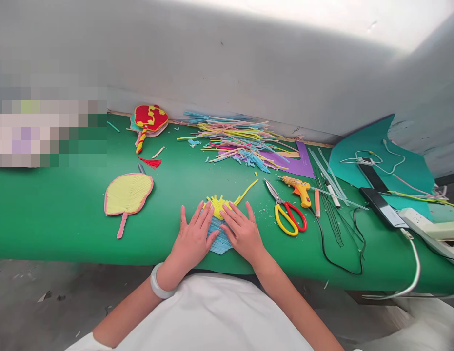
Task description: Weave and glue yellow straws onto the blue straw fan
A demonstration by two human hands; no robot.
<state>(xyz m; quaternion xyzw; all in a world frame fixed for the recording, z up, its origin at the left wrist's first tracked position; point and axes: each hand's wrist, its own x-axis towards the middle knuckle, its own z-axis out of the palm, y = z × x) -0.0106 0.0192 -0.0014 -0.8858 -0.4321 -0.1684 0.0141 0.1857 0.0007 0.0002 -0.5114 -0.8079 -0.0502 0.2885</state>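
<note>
Left hand (192,240), right hand (244,234) flat on blue-yellow strip piece (219,244) on bench (66,214) — grips splayed, nothing clasped. Likely light, flimsy — take by edges.

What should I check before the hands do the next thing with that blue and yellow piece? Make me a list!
1. Left hand and right hand flat on the blue and yellow piece: ok.
2. Piece lying on the green table: ok.
3. Scissors closed, apart from the fingers: ok.
4. Glue gun hot: cannot tell.
5. Pile of strips at the back of the table: ok.
</note>
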